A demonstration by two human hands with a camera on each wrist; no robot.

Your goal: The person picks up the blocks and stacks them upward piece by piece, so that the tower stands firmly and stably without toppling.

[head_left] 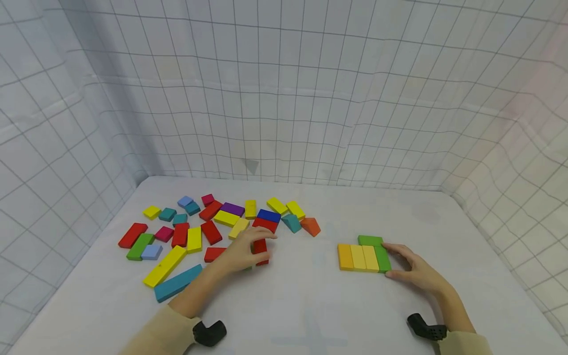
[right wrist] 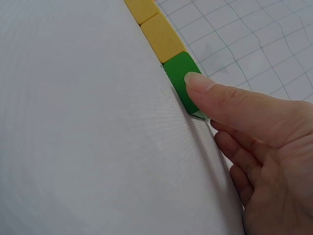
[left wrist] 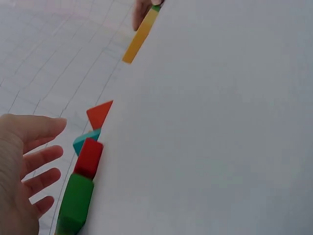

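Observation:
My left hand [head_left: 244, 250] hovers over a red block [head_left: 260, 251] near the table's middle, thumb and fingers apart with nothing between them. In the left wrist view the fingers are loosely bent beside a green block [left wrist: 76, 201] and a red block. At the right, my right hand [head_left: 419, 270] pinches an upright-lying green block [head_left: 382, 259] by its ends, the thumb on the near end, as the right wrist view shows. This block adjoins a row of two pale yellow blocks [head_left: 365, 258] and an orange-yellow block [head_left: 345, 257]. Another green block [head_left: 370, 240] lies behind them.
Many coloured blocks are scattered at the left, among them a long yellow block [head_left: 165, 266] and a long blue block [head_left: 178, 283]. A teal triangular block [head_left: 291, 223] and an orange one [head_left: 311, 226] lie toward the middle. Gridded white curtains [head_left: 284, 98] surround the white table [head_left: 310, 305].

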